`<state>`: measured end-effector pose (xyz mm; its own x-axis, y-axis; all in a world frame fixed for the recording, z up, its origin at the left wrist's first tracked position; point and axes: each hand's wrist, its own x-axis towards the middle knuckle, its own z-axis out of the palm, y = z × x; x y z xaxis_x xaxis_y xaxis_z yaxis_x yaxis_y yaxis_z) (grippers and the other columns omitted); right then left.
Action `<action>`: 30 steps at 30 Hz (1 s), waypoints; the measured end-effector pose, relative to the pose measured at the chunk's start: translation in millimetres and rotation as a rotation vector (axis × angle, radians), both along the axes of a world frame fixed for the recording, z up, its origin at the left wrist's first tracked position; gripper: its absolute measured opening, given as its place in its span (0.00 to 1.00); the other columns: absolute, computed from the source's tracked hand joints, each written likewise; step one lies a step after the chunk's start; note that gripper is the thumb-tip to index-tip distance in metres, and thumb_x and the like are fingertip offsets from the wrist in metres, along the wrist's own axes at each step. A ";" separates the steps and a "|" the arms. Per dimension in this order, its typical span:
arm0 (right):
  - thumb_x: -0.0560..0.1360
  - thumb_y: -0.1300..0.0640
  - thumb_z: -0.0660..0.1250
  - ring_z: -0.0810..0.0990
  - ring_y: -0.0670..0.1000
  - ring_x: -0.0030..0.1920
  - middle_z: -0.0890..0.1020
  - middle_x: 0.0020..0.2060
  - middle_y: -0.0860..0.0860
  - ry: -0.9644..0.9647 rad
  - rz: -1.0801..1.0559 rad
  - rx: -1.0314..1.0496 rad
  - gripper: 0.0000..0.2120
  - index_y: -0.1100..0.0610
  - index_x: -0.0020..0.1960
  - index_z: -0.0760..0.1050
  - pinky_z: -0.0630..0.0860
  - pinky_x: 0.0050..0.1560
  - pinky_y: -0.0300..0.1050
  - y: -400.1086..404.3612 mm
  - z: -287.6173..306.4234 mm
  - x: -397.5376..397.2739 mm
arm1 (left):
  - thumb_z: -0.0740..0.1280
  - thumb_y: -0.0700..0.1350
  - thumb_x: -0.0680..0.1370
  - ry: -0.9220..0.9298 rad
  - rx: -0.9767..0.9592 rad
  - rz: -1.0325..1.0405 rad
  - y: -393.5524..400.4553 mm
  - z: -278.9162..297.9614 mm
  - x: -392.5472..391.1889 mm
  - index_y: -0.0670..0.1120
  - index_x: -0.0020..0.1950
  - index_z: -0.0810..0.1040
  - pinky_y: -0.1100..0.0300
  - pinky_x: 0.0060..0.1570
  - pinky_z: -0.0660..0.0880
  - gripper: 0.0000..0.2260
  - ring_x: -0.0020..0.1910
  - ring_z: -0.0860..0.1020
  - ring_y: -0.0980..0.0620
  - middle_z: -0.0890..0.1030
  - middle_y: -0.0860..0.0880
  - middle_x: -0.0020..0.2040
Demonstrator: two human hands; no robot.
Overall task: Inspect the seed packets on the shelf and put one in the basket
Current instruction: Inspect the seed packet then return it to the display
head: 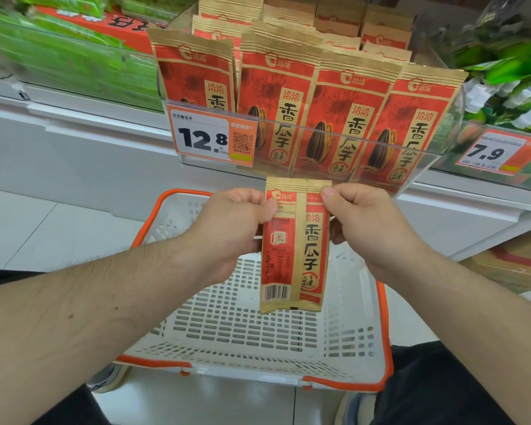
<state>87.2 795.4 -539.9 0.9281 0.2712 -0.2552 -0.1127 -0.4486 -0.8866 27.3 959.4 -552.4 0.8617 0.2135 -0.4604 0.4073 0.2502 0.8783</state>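
Packet [295, 250] held upright over basket [383, 329], back side facing up for reading. Left hand [230, 231] at 9 o'clock, right hand [365, 228] at 3, both pinching its upper edges. Shelf packets [319, 111] at 12.

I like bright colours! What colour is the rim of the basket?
Orange. The basket has a white slotted body with an orange rim, seen in the head view.

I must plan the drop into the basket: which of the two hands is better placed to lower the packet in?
Either; slightly the left hand, lower on the red-and-tan paper seed packet, over the white plastic basket.
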 end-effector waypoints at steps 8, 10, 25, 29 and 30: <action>0.82 0.48 0.62 0.79 0.48 0.35 0.87 0.43 0.50 0.162 0.236 -0.172 0.16 0.58 0.51 0.83 0.75 0.42 0.44 -5.0 3.9 2.1 | 0.65 0.40 0.82 0.030 -0.047 0.071 3.6 -0.9 1.3 0.36 0.57 0.78 0.53 0.41 0.82 0.09 0.42 0.83 0.48 0.86 0.42 0.47; 0.82 0.47 0.62 0.80 0.48 0.36 0.87 0.43 0.48 0.168 0.273 -0.204 0.16 0.56 0.51 0.83 0.75 0.42 0.44 -5.9 3.5 1.8 | 0.65 0.40 0.82 0.036 -0.049 0.087 4.1 -0.3 2.3 0.37 0.56 0.78 0.53 0.40 0.83 0.08 0.41 0.84 0.49 0.86 0.43 0.45; 0.82 0.50 0.64 0.83 0.46 0.38 0.87 0.43 0.46 0.176 0.416 -0.334 0.14 0.58 0.50 0.83 0.70 0.47 0.41 -7.9 2.1 2.7 | 0.66 0.40 0.81 0.054 -0.111 0.140 5.0 0.0 3.0 0.42 0.52 0.78 0.54 0.38 0.83 0.03 0.39 0.85 0.50 0.86 0.47 0.40; 0.80 0.52 0.67 0.85 0.47 0.41 0.88 0.43 0.47 0.209 0.497 -0.333 0.08 0.54 0.55 0.81 0.71 0.46 0.37 -9.3 5.2 1.2 | 0.65 0.40 0.82 0.059 -0.120 0.139 6.5 0.0 3.0 0.42 0.51 0.78 0.55 0.36 0.81 0.03 0.39 0.85 0.50 0.86 0.47 0.39; 0.79 0.53 0.68 0.85 0.47 0.42 0.88 0.43 0.47 0.219 0.532 -0.340 0.07 0.53 0.56 0.81 0.72 0.44 0.35 -9.4 5.8 0.3 | 0.65 0.40 0.82 0.062 -0.127 0.144 6.8 0.0 3.1 0.43 0.50 0.78 0.55 0.35 0.81 0.03 0.39 0.85 0.50 0.86 0.47 0.39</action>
